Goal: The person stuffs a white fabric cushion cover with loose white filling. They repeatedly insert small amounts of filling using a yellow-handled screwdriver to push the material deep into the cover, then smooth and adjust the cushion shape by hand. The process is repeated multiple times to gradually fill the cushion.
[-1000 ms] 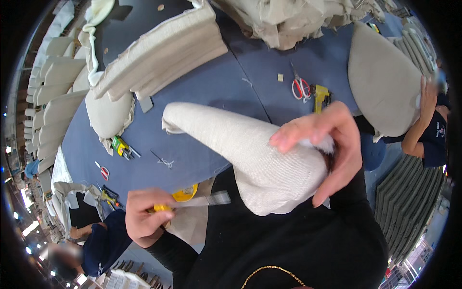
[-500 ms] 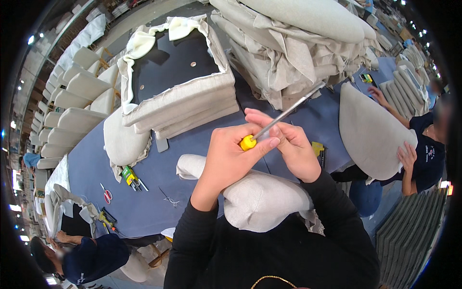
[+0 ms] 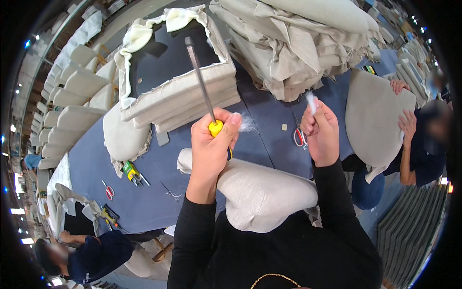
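Observation:
My left hand [image 3: 206,151] is closed around the yellow handle of a long flathead screwdriver [image 3: 203,89]. Its metal shaft points up and away, passing in front of a stack of upholstered panels [image 3: 185,98]. A wisp of white stuffing [image 3: 248,124] sticks out beside the left fingers. Apart from it on the right, my right hand [image 3: 321,137] pinches a small tuft of the same white stuffing [image 3: 311,102]. A beige fabric-covered cushion [image 3: 269,195] lies below my hands, against my body. Red-handled scissors [image 3: 299,137] lie on the table beside my right hand.
A blue table [image 3: 149,207] carries a tall pile of beige covers [image 3: 288,58], a rounded cushion [image 3: 126,137], a green box [image 3: 131,171] and more scissors [image 3: 109,190]. One co-worker holds a beige panel [image 3: 378,113] at right; another [image 3: 98,255] works lower left.
My hands have drawn apart, left hand leftward and right hand rightward. The screwdriver has swung from pointing right to pointing up and left. White stuffing now shows at both hands.

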The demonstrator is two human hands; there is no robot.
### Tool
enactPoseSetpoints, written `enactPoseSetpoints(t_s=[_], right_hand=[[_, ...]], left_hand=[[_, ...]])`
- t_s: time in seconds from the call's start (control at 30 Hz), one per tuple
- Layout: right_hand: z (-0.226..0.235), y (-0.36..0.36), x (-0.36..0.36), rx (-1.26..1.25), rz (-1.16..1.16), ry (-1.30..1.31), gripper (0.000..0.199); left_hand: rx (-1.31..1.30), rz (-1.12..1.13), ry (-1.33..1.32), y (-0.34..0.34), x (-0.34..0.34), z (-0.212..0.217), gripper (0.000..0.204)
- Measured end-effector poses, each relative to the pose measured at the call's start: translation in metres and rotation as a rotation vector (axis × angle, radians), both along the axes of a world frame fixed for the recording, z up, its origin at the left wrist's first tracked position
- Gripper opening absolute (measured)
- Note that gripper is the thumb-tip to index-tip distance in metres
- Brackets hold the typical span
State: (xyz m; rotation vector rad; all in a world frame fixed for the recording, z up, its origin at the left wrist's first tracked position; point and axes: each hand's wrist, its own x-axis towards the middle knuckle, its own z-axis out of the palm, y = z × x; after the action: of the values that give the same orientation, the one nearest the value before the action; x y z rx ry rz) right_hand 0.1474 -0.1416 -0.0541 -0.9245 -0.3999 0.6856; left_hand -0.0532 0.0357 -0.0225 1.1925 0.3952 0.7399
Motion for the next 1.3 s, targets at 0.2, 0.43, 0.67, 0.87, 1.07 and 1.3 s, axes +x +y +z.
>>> enactPoseSetpoints(t_s=[0.2,0.43,0.67,0.87,1.07,1.3], right_hand=[[0.024,-0.008,-0.026,0.052,0.192,-0.819,0.021],[0.064,-0.012,-0.086,0.027,0.343,-0.930,0.026],[0.061,-0.012,-0.068,0.091,0.421,-1.297,0.028],[0.070,0.004,-0.057,0.141,0.397,-1.477,0.039],[0.099,0.017,-0.064,-0.122,0.317,-1.689,0.034],[0.099,0.025,-0.062,-0.371,0.202,-1.354,0.012]], left_hand=[[0.243,-0.034,0.190,-0.001,0.004,0.009,0.017],[0.300,-0.027,0.055,-0.008,0.017,-0.004,0.021],[0.528,0.271,0.124,-0.008,0.000,0.004,0.016],[0.089,0.279,0.154,-0.030,-0.072,0.018,0.016],[-0.092,0.229,0.139,-0.054,-0.115,-0.018,0.021],[0.171,0.054,0.118,-0.077,-0.096,0.001,0.008]])
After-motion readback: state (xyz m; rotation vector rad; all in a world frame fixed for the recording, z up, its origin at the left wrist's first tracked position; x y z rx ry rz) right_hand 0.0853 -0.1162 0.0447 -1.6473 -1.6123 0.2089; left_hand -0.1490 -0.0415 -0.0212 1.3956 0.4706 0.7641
